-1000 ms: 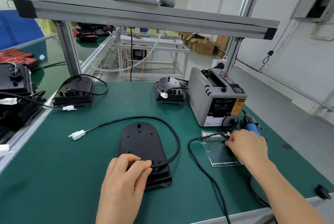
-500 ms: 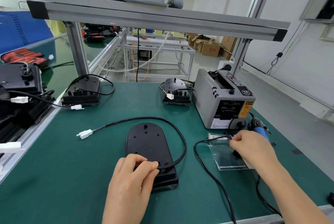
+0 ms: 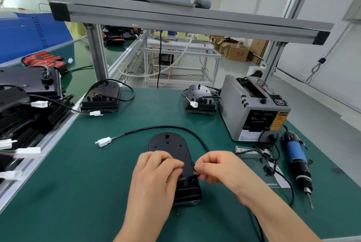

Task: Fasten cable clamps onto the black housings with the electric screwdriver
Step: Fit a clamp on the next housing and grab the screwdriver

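A black housing lies flat on the green mat in front of me, its black cable looping back to a white connector. My left hand rests on the housing with fingers curled over its middle, pressing the cable down. My right hand pinches a small black cable clamp at the housing's right edge. The blue-and-black electric screwdriver lies on the mat at the right, held by nobody. More small black clamps lie on a clear bag beside it.
A grey tape dispenser stands at the back right. Two more black housings sit at the back of the mat. Stacked housings with white connectors crowd the left bench. An aluminium frame post rises at the back left.
My right hand left the clear bag at the right and came over to the housing with a clamp pinched in it. My left hand stayed on the housing. The camera view came closer.
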